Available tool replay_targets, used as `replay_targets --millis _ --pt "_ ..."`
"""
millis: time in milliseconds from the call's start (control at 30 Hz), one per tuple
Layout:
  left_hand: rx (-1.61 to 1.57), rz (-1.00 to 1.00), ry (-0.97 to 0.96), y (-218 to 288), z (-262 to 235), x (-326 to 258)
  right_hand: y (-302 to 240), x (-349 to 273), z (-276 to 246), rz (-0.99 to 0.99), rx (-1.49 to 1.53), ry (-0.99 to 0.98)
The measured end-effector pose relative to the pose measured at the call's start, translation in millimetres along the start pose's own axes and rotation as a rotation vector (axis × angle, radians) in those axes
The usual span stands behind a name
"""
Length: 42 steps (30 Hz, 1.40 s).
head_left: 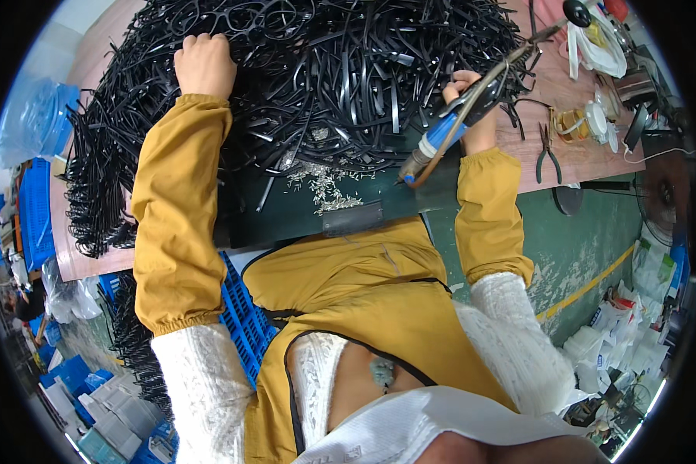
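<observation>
A large heap of black eyeglass frames [340, 77] and temples covers the bench's far side. At its left, my left hand [205, 68] has its fingers curled down among the black parts; what they grip is hidden. My right hand [472, 116] is at the heap's right edge with fingers bent; the tool in front partly hides it, so what it holds cannot be made out. That tool is a blue and black power screwdriver [446, 133] on a cord, its tip slanting toward me. Tiny silvery screws [329, 189] lie scattered on the dark green mat [255, 201] between my hands.
Black-handled pliers [547, 158] lie on the wooden bench [526, 174] at the right, near a roll of amber tape [571, 124]. Blue crates [35, 209] stand at the left. White plastic bags [595, 356] are piled on the right floor. A dark fan [661, 193] stands beyond the bench.
</observation>
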<state>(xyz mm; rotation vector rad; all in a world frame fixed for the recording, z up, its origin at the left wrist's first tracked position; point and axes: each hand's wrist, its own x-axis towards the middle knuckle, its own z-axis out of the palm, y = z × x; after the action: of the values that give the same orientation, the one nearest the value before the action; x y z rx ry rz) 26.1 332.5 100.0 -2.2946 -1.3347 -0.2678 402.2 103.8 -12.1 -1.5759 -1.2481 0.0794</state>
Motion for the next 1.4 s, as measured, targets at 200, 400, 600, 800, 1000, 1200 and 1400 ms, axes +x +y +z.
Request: replay_targets --millis 200,400,600,800,1000,1200,1400 --pt "-0.687 -0.281 0.244 -10.2 -63.6 -17.1 22.3 10.9 -16.7 0.203 0.450 0.067" --pt "-1.959 -0.425 0.572 6.2 -92.6 -128.6 -68.8 -49.2 -69.9 -0.219 0.040 0.343" --pt "-2.632 -0.715 0.315 112.6 -94.2 -201.8 -157.1 -147.7 0.0 -0.010 0.557 -0.255" --pt "-2.056 -0.480 0.382 158.0 -61.5 -270.1 -172.3 -155.5 32.2 0.199 0.504 -0.344" --pt "-2.055 -0.331 0.183 154.0 -61.0 -328.6 -177.5 -154.1 48.7 0.507 0.599 -0.366" --pt "-1.876 -0.236 0.283 162.8 -46.0 -333.0 -178.0 -159.9 52.8 0.383 0.466 -0.388" --pt "-1.809 -0.353 0.274 163.5 -64.7 -321.4 -185.1 -160.8 54.7 0.365 0.399 -0.355"
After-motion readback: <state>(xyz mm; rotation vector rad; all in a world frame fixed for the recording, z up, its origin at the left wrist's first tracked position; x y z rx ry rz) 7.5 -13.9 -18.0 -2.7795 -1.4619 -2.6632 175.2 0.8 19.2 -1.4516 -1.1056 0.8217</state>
